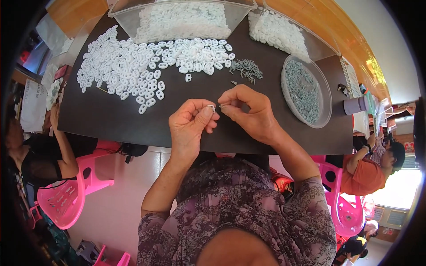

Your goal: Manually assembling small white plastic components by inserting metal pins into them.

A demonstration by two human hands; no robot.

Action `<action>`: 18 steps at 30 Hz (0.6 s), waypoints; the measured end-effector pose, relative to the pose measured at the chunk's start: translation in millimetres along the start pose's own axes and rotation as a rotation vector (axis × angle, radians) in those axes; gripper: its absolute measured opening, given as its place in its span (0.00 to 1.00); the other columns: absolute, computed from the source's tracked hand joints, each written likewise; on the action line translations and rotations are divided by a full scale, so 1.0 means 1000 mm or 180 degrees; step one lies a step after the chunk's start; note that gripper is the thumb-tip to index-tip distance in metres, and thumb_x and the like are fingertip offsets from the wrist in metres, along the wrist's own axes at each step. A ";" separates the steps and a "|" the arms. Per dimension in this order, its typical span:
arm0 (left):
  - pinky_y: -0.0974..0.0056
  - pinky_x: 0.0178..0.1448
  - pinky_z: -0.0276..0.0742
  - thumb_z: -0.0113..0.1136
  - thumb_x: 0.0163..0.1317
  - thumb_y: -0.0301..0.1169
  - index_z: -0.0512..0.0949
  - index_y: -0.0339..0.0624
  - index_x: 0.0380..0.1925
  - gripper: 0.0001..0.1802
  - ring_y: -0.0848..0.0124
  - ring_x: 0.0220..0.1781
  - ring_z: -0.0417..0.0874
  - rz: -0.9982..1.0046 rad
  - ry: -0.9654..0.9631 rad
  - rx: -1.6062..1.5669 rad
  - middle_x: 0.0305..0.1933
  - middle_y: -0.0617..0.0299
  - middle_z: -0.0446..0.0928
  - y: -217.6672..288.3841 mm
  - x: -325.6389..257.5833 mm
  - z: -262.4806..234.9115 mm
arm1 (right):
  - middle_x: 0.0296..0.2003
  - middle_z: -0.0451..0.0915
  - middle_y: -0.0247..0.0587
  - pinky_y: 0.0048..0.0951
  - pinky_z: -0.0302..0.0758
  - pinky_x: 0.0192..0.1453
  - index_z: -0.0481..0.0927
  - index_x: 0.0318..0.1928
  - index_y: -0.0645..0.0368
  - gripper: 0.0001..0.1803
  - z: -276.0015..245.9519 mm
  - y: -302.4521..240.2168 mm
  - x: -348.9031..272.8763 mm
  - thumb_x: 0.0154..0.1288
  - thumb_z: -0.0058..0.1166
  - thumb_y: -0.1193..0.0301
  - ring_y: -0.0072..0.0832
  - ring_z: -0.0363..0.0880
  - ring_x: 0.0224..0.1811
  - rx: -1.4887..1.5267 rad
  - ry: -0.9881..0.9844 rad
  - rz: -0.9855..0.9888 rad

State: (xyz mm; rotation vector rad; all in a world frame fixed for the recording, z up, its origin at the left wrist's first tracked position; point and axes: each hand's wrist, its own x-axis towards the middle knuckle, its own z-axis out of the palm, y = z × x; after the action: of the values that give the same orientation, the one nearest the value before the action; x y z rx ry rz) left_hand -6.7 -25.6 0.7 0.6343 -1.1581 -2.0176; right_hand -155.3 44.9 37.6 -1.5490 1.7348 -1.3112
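Observation:
Above the near edge of the dark table, my left hand (188, 123) pinches a small white plastic piece (212, 107) between thumb and forefinger. Just to its right, my right hand (255, 116) has its thumb and forefinger closed on a tiny grey screw (219, 105), mostly hidden by the fingertips. The two hands are nearly touching. Beyond them lies a small heap of grey screws (248, 70). White oval pieces with two holes (120, 62) spread over the left of the table, and a pile of smaller white pieces (195, 53) lies at the middle back.
A clear bin of white pieces (182, 22) stands at the back, with another clear bin (319, 42) to its right. A round plastic tub (328, 104) holds many grey screws. A purple-grey cup (355, 105) is at the right edge. People sit on pink chairs (66, 199) at both sides.

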 end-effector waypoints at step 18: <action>0.78 0.30 0.68 0.55 0.65 0.29 0.76 0.35 0.37 0.07 0.83 0.26 0.73 -0.0011 0.0008 0.0079 0.29 0.65 0.77 0.002 -0.014 0.003 | 0.27 0.79 0.32 0.17 0.72 0.34 0.77 0.36 0.64 0.05 0.002 -0.017 -0.005 0.58 0.54 0.80 0.13 0.75 0.30 0.0482 -0.0327 0.0465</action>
State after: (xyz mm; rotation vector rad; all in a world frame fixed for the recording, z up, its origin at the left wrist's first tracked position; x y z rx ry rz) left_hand 0.7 -13.4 4.4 0.6516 -1.1828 -2.0077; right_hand -144.3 50.6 50.6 -1.3550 1.6136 -1.2380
